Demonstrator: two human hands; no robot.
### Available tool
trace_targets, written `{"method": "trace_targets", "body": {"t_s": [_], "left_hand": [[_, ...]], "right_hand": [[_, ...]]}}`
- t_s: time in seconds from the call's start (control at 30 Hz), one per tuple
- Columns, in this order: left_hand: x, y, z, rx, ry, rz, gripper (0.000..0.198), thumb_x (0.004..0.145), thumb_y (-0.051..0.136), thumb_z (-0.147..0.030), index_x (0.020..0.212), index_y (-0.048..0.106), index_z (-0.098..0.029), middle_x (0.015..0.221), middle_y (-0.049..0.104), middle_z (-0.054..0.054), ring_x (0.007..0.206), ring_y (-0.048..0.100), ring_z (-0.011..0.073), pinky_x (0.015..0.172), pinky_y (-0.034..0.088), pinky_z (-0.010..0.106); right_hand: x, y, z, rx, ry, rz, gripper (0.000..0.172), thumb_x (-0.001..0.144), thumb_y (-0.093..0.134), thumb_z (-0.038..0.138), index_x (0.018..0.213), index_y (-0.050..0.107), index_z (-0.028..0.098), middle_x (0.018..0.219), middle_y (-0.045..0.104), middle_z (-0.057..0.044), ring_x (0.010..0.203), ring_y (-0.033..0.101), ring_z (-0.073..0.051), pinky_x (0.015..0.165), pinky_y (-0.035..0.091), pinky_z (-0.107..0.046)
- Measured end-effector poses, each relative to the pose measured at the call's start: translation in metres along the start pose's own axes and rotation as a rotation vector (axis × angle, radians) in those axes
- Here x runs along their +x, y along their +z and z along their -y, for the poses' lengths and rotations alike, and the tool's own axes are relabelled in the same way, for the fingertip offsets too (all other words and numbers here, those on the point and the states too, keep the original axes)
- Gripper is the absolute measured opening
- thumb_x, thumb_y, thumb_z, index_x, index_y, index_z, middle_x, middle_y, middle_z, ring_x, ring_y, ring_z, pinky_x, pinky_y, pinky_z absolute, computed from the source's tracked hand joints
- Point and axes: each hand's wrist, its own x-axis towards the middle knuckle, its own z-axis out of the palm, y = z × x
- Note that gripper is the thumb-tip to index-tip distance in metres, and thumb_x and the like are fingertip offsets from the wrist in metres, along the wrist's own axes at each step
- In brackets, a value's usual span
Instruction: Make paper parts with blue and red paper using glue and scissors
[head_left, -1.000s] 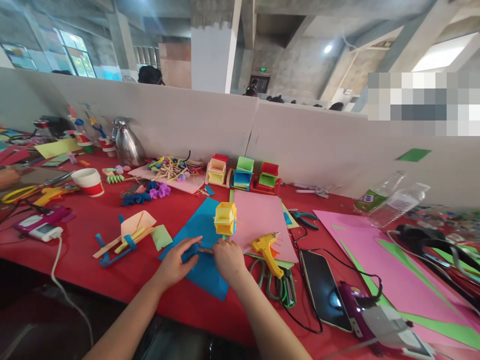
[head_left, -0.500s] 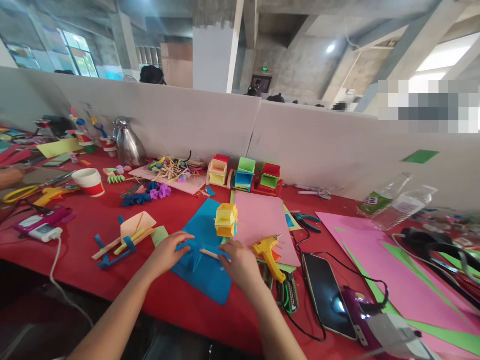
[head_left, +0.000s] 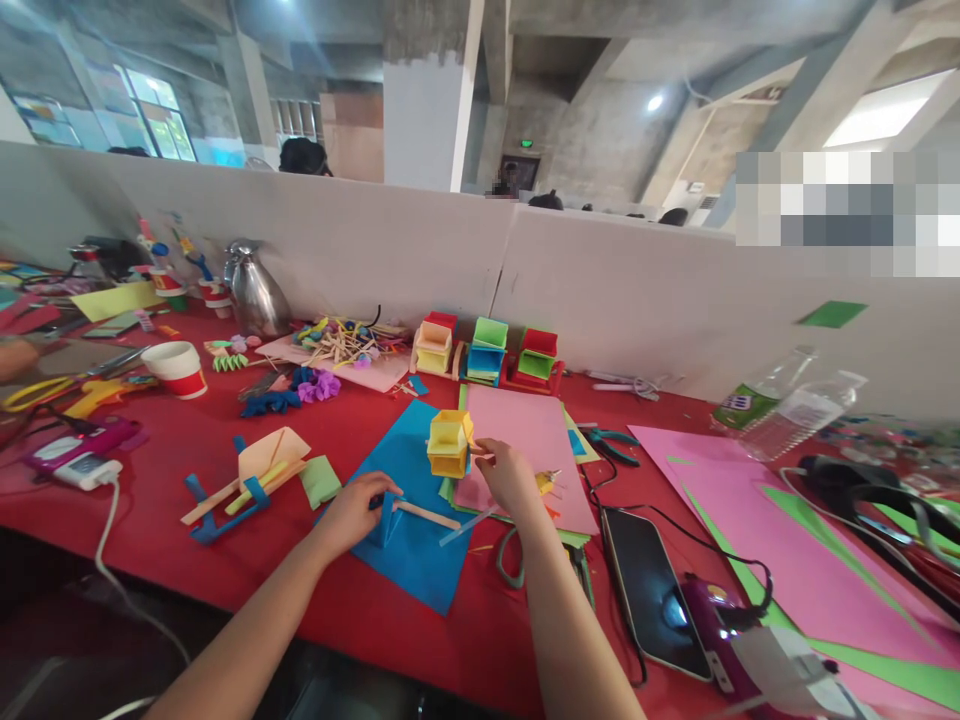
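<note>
My left hand (head_left: 358, 512) is closed on a small folded blue paper piece (head_left: 387, 520) that stands on a blue sheet (head_left: 409, 560). A wooden stick (head_left: 427, 516) runs from that piece to the right. My right hand (head_left: 508, 478) is further back, its fingertips pinched on the right side of a yellow paper box (head_left: 450, 444) at the seam between the blue sheet and a pink sheet (head_left: 525, 430). A yellow glue gun (head_left: 549, 482) lies mostly hidden behind this hand. A clear glue stick (head_left: 465, 526) lies beside the wrist.
A red cloth (head_left: 225, 560) covers the table. Scissors (head_left: 511, 560), a phone (head_left: 646, 585) and cables lie at the right. A stick-and-paper model (head_left: 251, 470) sits to the left, with a paper cup (head_left: 177, 366), a metal kettle (head_left: 256, 292) and stacked paper boxes (head_left: 487, 350) behind. A white partition (head_left: 600, 290) backs the table.
My right hand has let go of the wooden stick and moved up and back to the yellow box. My left hand has closed on the blue folded piece, which now stands upright.
</note>
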Motion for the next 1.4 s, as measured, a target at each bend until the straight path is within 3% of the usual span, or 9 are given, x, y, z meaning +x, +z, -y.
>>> {"method": "trace_targets", "body": {"t_s": [0.1,0.23,0.37,0.47,0.57,0.67,0.87,1.1,1.4], "left_hand": [[0.000,0.000,0.002,0.029,0.010,-0.026,0.019,0.076,0.053,-0.017,0.090,0.065,-0.022,0.092,0.062,0.004,0.087,0.058,0.0182,0.079,0.046,0.030],[0.000,-0.002,0.007,0.105,-0.001,-0.080,0.019,0.074,0.053,-0.014,0.087,0.064,-0.021,0.091,0.062,0.004,0.088,0.057,0.0193,0.081,0.045,0.032],[-0.001,-0.004,0.011,0.131,-0.001,-0.082,0.021,0.071,0.051,-0.009,0.085,0.063,-0.020,0.092,0.061,0.005,0.086,0.058,0.0179,0.078,0.046,0.030],[-0.002,-0.003,0.010,0.126,-0.021,-0.088,0.026,0.071,0.051,-0.010,0.092,0.062,-0.021,0.095,0.061,0.004,0.084,0.057,0.0172,0.077,0.047,0.030],[-0.002,0.000,0.010,0.133,-0.006,-0.100,0.023,0.073,0.056,-0.021,0.096,0.062,-0.022,0.097,0.061,0.005,0.088,0.057,0.0196,0.081,0.046,0.033],[-0.002,0.002,0.011,0.149,0.041,-0.098,0.025,0.072,0.062,-0.026,0.096,0.064,-0.023,0.098,0.062,0.005,0.095,0.055,0.0225,0.085,0.044,0.036],[-0.001,0.001,0.011,0.132,0.074,-0.063,0.025,0.073,0.061,-0.025,0.098,0.065,-0.025,0.095,0.063,0.004,0.093,0.056,0.0208,0.085,0.044,0.033],[-0.001,0.001,0.012,0.116,0.069,-0.047,0.036,0.075,0.049,-0.006,0.097,0.067,-0.027,0.094,0.062,0.002,0.091,0.057,0.0186,0.084,0.044,0.031],[0.000,0.002,0.007,0.142,0.041,-0.070,0.034,0.074,0.048,-0.003,0.094,0.068,-0.022,0.090,0.062,0.004,0.090,0.057,0.0182,0.082,0.044,0.030]], "right_hand": [[0.001,0.005,-0.001,0.017,0.013,-0.026,0.030,0.079,0.047,0.014,0.104,0.061,0.017,0.097,0.067,-0.006,0.080,0.063,-0.014,0.068,0.043,-0.021],[-0.008,0.000,-0.005,0.027,0.040,-0.124,0.035,0.079,0.046,0.015,0.114,0.054,0.016,0.110,0.060,-0.009,0.086,0.060,-0.015,0.071,0.043,-0.023],[-0.030,-0.005,-0.002,0.029,0.015,-0.210,0.021,0.081,0.044,0.017,0.094,0.061,0.017,0.091,0.063,-0.005,0.078,0.059,-0.015,0.068,0.042,-0.024],[-0.047,0.001,0.008,0.025,-0.125,-0.118,0.017,0.082,0.045,0.020,0.082,0.062,0.020,0.079,0.063,-0.001,0.071,0.058,-0.013,0.064,0.041,-0.021],[-0.056,0.018,0.022,-0.103,-0.289,0.085,0.015,0.082,0.050,0.020,0.088,0.063,0.022,0.088,0.064,-0.001,0.085,0.058,-0.014,0.069,0.041,-0.021],[-0.055,0.037,0.032,-0.309,-0.340,0.161,0.015,0.082,0.051,0.020,0.091,0.063,0.022,0.091,0.063,-0.004,0.092,0.056,-0.018,0.071,0.041,-0.024],[-0.053,0.052,0.031,-0.370,-0.332,0.146,0.022,0.087,0.042,0.016,0.087,0.064,0.019,0.088,0.062,-0.007,0.085,0.056,-0.020,0.069,0.041,-0.027],[-0.054,0.053,0.028,-0.346,-0.317,0.127,0.025,0.088,0.040,0.018,0.092,0.065,0.022,0.089,0.061,-0.005,0.088,0.055,-0.019,0.071,0.041,-0.026],[-0.058,0.043,0.025,-0.284,-0.299,0.110,0.024,0.083,0.050,0.019,0.104,0.061,0.022,0.098,0.061,-0.006,0.095,0.052,-0.020,0.078,0.040,-0.028]]}}
